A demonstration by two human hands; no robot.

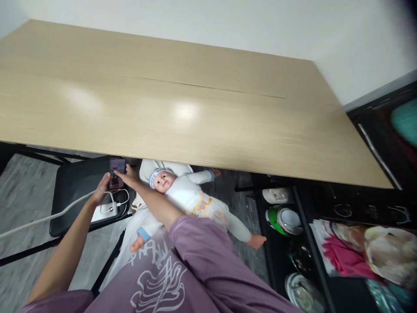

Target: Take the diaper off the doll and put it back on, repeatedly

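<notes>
A smartphone (117,167) with a lit screen is held upright over a black chair seat, at the lower left beneath the table's front edge. My left hand (103,188) is closed around its lower left side. My right hand (129,175) grips its right side, with the thumb over the screen. Just below the phone lies a white power strip (102,212) with a charger plugged in; a white cable (70,206) runs off to the left. A baby doll (185,187) in white clothes and a headband lies on its back, partly hidden behind my right arm.
A wide wooden tabletop (182,108) spans the view above my hands. The black chair seat (73,182) stands at left. On the right, a black shelf (280,256) holds a green-and-white round container (284,220), several bowls, a pink cloth (347,256) and plastic bags (389,252).
</notes>
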